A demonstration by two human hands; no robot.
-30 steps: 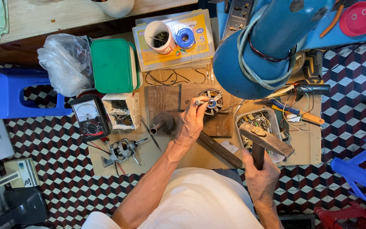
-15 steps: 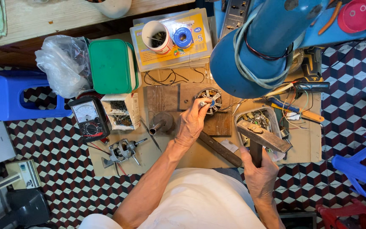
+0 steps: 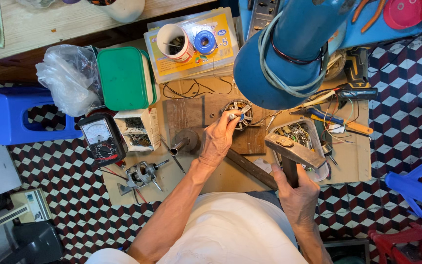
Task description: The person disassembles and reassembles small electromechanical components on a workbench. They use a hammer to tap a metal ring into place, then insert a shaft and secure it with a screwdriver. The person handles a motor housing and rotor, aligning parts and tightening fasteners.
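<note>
At the far left a blue plastic stool (image 3: 6, 115) stands on the checkered floor (image 3: 64, 171), and just beside it a crumpled clear plastic bag (image 3: 67, 78) leans against a green lidded box (image 3: 123, 78). Below those lie an analog multimeter (image 3: 101, 139) with a white dial and a small open carton (image 3: 137, 128) full of dark small parts. On the cardboard sheet (image 3: 352, 161) that covers the work spot rests a small metal rotor assembly with a shaft (image 3: 142, 173), apart from everything else.

Nearer the middle, a short metal tube (image 3: 181, 143) lies on a wooden block (image 3: 186, 112). The left hand (image 3: 217, 139) is closed around a thin metal rod (image 3: 231, 116), pinching it between the fingertips, with the tip set against the round motor stator (image 3: 238, 113) that sits on the block. Above it a yellow parts tray (image 3: 221, 54) holds a white cup and a blue spool.

To the right, the right hand (image 3: 296, 188) is clenched on the dark handle of a hammer (image 3: 291, 149), whose metal head hangs tilted above a clear plastic container (image 3: 313, 142) of small bits, just beside the stator. A large blue fan body (image 3: 289, 54) wrapped with a grey cord looms above. Farther right lie screwdrivers (image 3: 343, 122) and loose wires, then a blue chair (image 3: 416, 188) and a red stool (image 3: 406, 244).
</note>
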